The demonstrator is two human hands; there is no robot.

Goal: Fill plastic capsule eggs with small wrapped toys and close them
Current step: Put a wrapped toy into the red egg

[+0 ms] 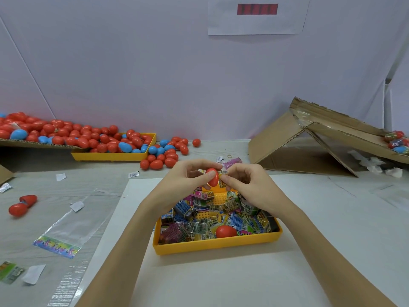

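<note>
My left hand [188, 176] grips a red egg half [213, 177] between thumb and fingers above the far end of the yellow tray [212, 245]. My right hand [245, 182] pinches a small wrapped toy [223, 172] against the open side of that half. The tray holds several wrapped toys [194, 220] and another red egg half [225, 231] near its front wall.
A second yellow tray [110, 156] and a cardboard sheet at the back left carry a heap of red and blue eggs [66, 134], with more spilled on the table. An open red egg [22, 204] lies left. A tilted cardboard box [321, 142] stands at the right. Plastic bags lie at the left.
</note>
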